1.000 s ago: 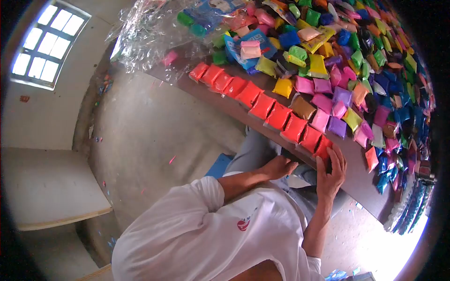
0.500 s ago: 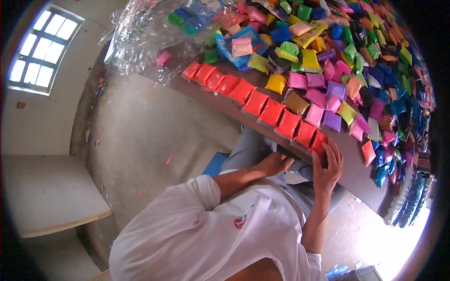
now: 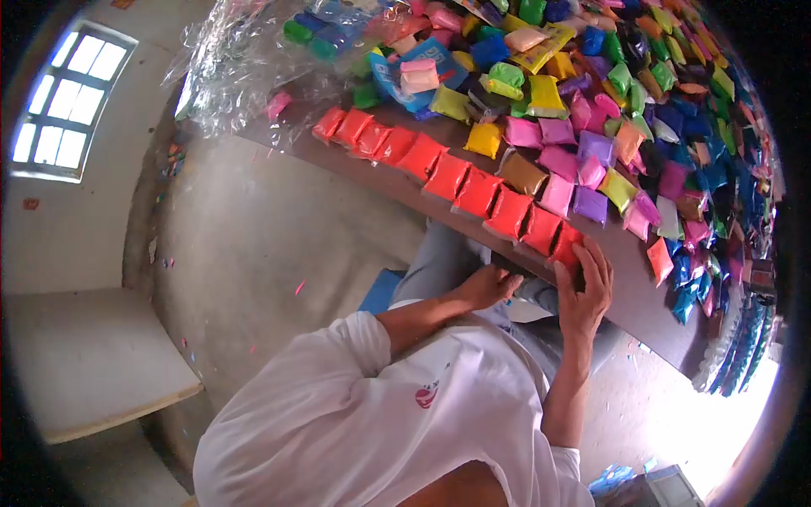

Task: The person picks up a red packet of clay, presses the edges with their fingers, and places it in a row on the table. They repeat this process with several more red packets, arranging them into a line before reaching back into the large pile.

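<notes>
A row of several red clay packets (image 3: 448, 176) runs along the near edge of the brown table (image 3: 642, 291), side by side. At the row's right end my right hand (image 3: 586, 291) has its thumb and fingers around the last red packet (image 3: 566, 245), which lies on the table. My left hand (image 3: 488, 287) is curled closed just below the table edge, over my lap; what its fingers hold, if anything, is hidden. Behind the row lie a brown packet (image 3: 522, 172), a yellow packet (image 3: 484, 139) and a purple packet (image 3: 590, 204).
A large heap of colourful packets (image 3: 625, 76) covers the table's far side. Crumpled clear plastic (image 3: 245, 72) hangs at the table's left end. Bundled blue strips (image 3: 739, 355) stand at the right corner. A pale board (image 3: 101, 363) and a window (image 3: 74, 97) are at the left.
The whole view has shifted slightly, with the table and packets now a little further left and up. My right hand stays at the end packet and my left hand remains curled.
</notes>
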### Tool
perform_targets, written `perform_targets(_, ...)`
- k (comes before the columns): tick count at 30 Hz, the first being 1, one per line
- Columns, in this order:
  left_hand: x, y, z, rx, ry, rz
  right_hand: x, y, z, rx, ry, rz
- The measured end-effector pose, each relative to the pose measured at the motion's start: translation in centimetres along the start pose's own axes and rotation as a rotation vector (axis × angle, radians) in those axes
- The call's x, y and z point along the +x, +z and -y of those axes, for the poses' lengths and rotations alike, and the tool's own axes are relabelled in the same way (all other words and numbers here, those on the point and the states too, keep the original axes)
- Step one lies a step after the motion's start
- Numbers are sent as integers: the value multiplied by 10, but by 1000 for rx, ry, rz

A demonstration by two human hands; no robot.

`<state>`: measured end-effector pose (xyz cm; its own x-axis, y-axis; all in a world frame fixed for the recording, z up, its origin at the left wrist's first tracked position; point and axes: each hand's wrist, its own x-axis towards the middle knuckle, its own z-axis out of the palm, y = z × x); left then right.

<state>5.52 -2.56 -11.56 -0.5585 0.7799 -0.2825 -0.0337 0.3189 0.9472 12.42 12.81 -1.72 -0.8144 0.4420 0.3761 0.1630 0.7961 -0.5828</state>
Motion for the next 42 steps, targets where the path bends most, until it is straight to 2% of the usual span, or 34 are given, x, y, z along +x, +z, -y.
perform_targets(5,1,3,7,5,14,-37,0,0,-2,1,-5,1)
perform_targets(8,4,2,19,20,10,51,-1,2,-4,-1,-3,-5)
perform_targets(12,3,0,13,36,18,61,0,0,0,10,26,-2)
perform_targets(14,1,1,4,34,-59,12,0,0,1,4,21,-8)
perform_targets(18,5,5,15,66,-62,-4,-1,1,-2,16,18,-11)
perform_targets(21,11,2,28,191,-140,102,-1,3,-2,2,47,-13)
perform_targets(24,3,-3,7,97,-107,67,0,2,-1,16,9,-35)
perform_targets(25,3,-1,20,83,-65,26,-3,3,-1,0,-1,-30)
perform_targets(28,10,6,35,108,155,-17,-1,-1,-6,16,-21,-27)
perform_targets(30,9,3,17,-49,-59,65,-2,0,-7,20,-17,-56)
perform_targets(33,9,2,2,6,-63,80,-2,-1,-7,70,-6,-62)
perform_targets(34,10,1,7,15,-45,94,-1,-3,-6,58,-6,-85)
perform_targets(36,12,2,18,195,157,86,-2,-7,-2,101,32,-74)
perform_targets(37,12,3,20,199,166,99,-2,-6,-3,94,38,-86)
perform_targets(39,13,4,20,112,-18,90,-3,-5,-8,205,54,-114)
perform_targets(40,15,3,33,115,-9,101,-2,-8,-11,197,57,-125)
perform_targets(41,18,2,55,327,260,82,-1,-11,-13,295,93,-167)
perform_targets(42,21,2,50,534,533,61,-1,-14,-15,394,127,-208)
